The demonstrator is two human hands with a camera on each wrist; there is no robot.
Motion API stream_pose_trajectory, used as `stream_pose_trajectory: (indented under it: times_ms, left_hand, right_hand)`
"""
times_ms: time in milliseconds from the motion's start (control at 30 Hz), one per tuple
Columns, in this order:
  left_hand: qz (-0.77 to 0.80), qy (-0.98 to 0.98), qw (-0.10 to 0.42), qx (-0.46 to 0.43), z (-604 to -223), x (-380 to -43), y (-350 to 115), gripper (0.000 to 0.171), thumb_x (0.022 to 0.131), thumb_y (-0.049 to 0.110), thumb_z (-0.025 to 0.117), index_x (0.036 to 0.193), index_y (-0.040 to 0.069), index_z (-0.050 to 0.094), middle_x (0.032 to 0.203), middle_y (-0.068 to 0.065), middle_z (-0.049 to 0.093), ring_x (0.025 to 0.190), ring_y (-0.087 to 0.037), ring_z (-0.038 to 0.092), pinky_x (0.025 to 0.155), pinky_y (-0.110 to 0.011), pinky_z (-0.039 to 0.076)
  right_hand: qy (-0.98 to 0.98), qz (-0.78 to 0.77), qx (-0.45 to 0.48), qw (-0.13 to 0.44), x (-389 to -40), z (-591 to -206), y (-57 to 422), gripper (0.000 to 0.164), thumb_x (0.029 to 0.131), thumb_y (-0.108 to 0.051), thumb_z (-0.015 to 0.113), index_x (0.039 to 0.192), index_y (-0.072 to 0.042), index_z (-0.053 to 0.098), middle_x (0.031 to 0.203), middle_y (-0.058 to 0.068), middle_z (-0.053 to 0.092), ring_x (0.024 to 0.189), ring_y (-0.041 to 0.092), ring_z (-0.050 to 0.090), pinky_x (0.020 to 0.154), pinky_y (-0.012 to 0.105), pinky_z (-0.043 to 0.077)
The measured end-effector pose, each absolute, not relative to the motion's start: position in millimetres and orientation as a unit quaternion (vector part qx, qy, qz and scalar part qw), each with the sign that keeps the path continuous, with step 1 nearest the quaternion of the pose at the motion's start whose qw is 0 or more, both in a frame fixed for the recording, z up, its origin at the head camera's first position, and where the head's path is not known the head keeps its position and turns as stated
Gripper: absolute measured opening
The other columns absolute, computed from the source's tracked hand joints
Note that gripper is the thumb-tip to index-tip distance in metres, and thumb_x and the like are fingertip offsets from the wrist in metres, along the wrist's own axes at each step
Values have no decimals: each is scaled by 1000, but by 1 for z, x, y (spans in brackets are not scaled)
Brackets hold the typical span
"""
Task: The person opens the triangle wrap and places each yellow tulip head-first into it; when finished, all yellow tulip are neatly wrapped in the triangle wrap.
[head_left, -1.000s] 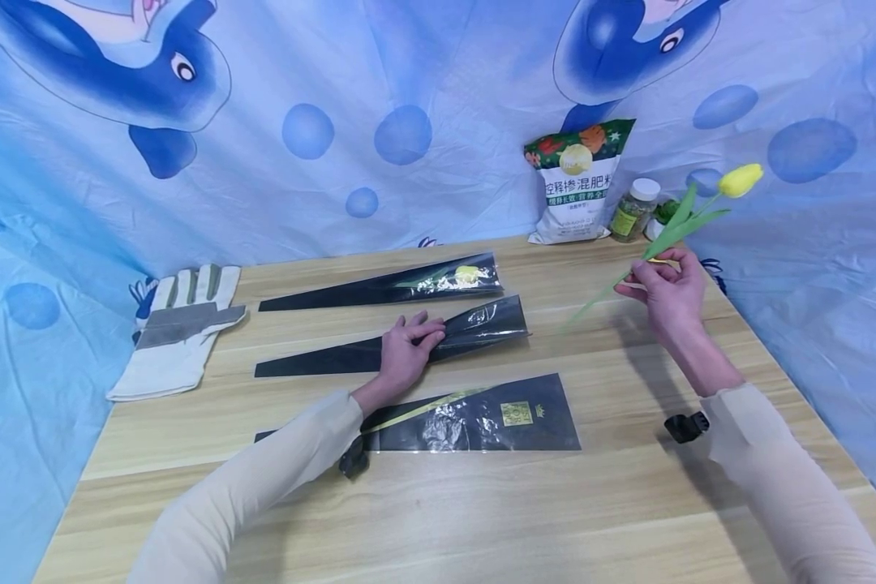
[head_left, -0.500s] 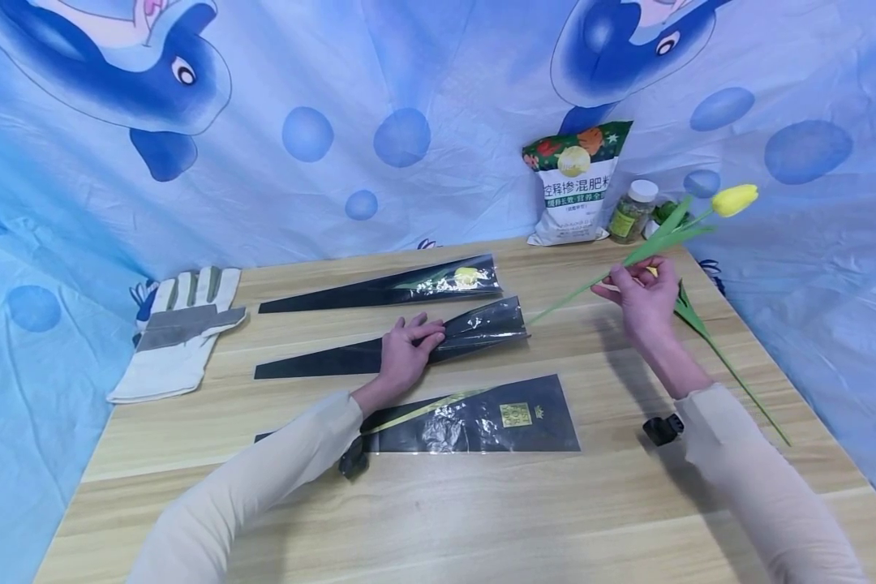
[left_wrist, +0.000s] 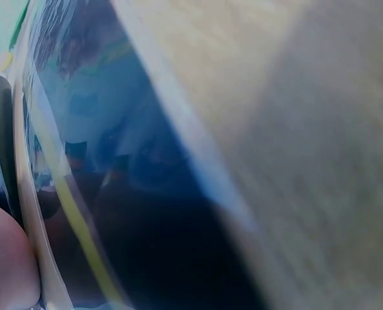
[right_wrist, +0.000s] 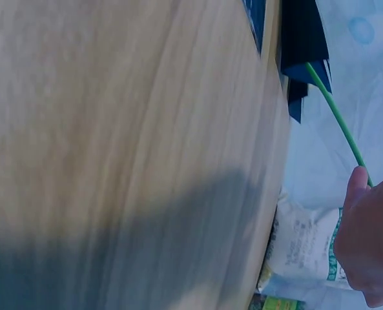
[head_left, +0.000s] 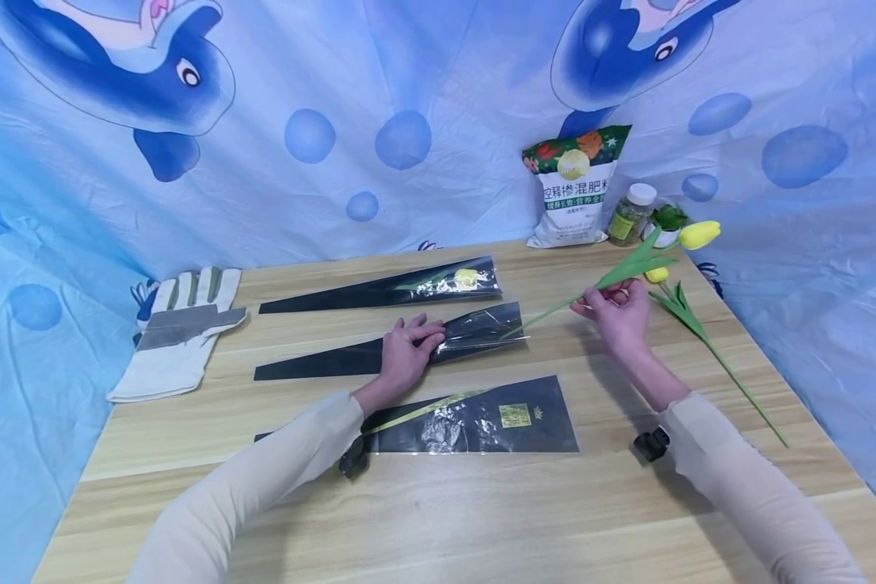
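My left hand point(head_left: 406, 357) is on the middle black-and-clear flower sleeve point(head_left: 328, 360), thumb and index finger pinching its film. The sleeve's wide mouth faces right and stands slightly raised. My right hand point(head_left: 623, 315) pinches a yellow tulip point(head_left: 699, 235) by its green stem point(right_wrist: 336, 116), just below the leaves. The bloom points up and right, and the stem's lower end is inside the sleeve's mouth, as the right wrist view also shows. Part of my left thumb point(left_wrist: 9, 258) appears at the edge of the left wrist view.
Behind lies a sleeve point(head_left: 321, 298) with a yellow tulip inside; in front lies another flat sleeve point(head_left: 474, 434). A second tulip point(head_left: 730, 373) lies at right. A fertilizer bag point(head_left: 573, 199), jar point(head_left: 630, 215) and potted plant point(head_left: 669, 217) stand behind. Work gloves point(head_left: 178, 332) lie left.
My right hand has moved left and down with the tulip, and the stem's end has passed into the sleeve's mouth. My left hand has stayed in place. The second tulip has come into view.
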State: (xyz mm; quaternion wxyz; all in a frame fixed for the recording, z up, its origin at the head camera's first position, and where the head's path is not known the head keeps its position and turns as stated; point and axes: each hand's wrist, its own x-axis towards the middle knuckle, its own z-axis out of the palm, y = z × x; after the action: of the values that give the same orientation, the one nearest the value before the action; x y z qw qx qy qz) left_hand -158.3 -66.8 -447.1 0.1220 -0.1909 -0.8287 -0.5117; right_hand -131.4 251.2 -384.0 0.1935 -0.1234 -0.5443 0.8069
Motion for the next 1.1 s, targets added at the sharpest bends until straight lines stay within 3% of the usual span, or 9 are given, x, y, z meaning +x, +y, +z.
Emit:
stream_pose_trajectory:
  times_ms: [700,1100]
  left_hand:
    - [-513,-833,105,-175,-445,-156,-61,16,85,5,78,100,-1,77,109,-14,73,124,-38,57,118,-55,19]
    - [-518,-828,120,-179,-444,-156,-56,13,84,2,79,96,-2,77,106,-15,73,122,-40,58,117,-56,22]
  right_hand:
    - [-555,800,-198,116,-123,-402,220,28,92,11,63,103,-4,42,82,8,67,68,14,71,75,31,60]
    - [-504,826,-242,72,-123,-409,206,32,91,9,65,110,-4,43,94,13,64,79,17,71,84,32,57]
